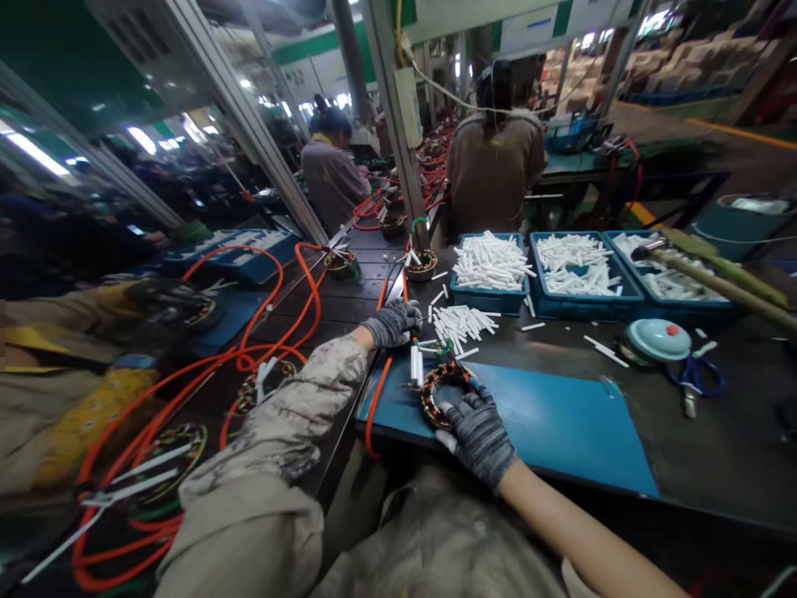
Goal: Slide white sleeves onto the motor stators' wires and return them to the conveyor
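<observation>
A wound ring with orange and dark windings [429, 402] lies at the left part of the blue mat [560, 415]. My right hand [479, 436], in a grey striped glove, grips the ring's right side, thumb below and fingers at its edge. White tubes [417, 365] stand at the ring's upper left, near green threads. My left hand [395, 323], also gloved, is beyond the ring at the mat's far left corner, beside an orange hose [375, 399]. Its fingers are bent together; what they hold, if anything, is too small to tell. Loose white tubes [464, 324] lie right of it.
Blue trays [585, 303] of white tubes stand behind the mat. A teal round container [658, 340] and blue-handled scissors [697, 378] lie right. Orange hoses [249, 353] loop at left, near a co-worker's gloved hands [180, 307]. A metal post [398, 124] rises ahead.
</observation>
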### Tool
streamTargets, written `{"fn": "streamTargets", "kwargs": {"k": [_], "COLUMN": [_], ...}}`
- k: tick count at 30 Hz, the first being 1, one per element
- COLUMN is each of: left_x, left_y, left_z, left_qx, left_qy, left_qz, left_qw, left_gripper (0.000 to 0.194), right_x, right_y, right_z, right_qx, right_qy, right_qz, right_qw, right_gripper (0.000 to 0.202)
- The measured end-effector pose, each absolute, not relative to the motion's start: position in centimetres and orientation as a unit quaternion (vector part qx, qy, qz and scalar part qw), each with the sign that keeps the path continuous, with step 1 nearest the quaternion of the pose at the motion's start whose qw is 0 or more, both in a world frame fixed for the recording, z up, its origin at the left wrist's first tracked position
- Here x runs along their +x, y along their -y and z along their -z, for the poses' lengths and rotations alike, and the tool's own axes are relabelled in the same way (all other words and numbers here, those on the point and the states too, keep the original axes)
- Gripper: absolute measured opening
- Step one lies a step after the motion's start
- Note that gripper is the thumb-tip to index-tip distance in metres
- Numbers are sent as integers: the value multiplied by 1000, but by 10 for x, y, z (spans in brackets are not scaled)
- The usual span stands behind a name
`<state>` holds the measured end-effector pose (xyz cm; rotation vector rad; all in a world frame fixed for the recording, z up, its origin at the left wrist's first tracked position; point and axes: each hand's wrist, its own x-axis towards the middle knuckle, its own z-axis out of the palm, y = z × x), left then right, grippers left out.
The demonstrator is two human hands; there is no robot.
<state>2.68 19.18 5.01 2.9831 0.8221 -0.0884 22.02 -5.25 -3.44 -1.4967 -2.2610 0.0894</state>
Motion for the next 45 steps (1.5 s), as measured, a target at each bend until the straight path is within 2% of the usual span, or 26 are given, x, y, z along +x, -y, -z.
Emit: {"fn": "streamTargets", "kwargs": {"k": [6, 9, 11, 14, 16, 18, 21, 24, 26, 29, 32, 36, 41, 45], "left_x": [2, -20, -31, -26, -11, 7, 20, 19, 24, 50, 86, 110, 93, 75], "left_y": [-147, -96, -53, 1, 12, 0, -38, -57, -52, -34, -21, -16, -18, -23], "left_z": [-80, -94, -102, -114, -117, -111, -89, -75, -78, -89, -87, -73, -75, -81], "left_qx": [957, 948, 939, 949, 952, 936, 896, 874, 862, 863, 912, 947, 952, 961], "left_qy": [-285, -314, -340, -314, -285, -294, -357, -361, -360, -329, -254, -284, -296, -268], "left_qz": [-33, -3, 20, -3, -29, -50, -81, -64, -112, -182, -110, -1, 36, 22], "left_qw": [-32, -57, -54, 22, 110, 188, 251, 320, 338, 337, 303, 152, 68, 70], "left_gripper": [22, 20, 26, 35, 37, 36, 37, 37, 40, 45, 38, 38, 39, 45], "right_x": [230, 252, 271, 295, 303, 307, 322, 345, 353, 348, 336, 327, 322, 320], "right_y": [52, 55, 53, 37, 19, 3, 0, 25, 48, 67, 66, 58, 55, 47], "right_z": [28, 28, 26, 19, 12, 5, -3, -4, -2, 4, 9, 12, 8, 5], "right_qx": [-502, -465, -454, -450, -430, -433, -433, -465, -482, -435, -369, -376, -408, -373], "right_qy": [823, 841, 850, 859, 870, 848, 813, 762, 741, 779, 822, 819, 800, 835], "right_qz": [-75, -73, -57, -42, -65, -118, -182, -173, -175, -193, -211, -234, -232, -213], "right_qw": [256, 267, 262, 242, 233, 283, 344, 416, 434, 408, 379, 365, 374, 345], "right_gripper": [38, 34, 33, 35, 26, 21, 32, 32, 35, 38, 38, 37, 38, 42]}}
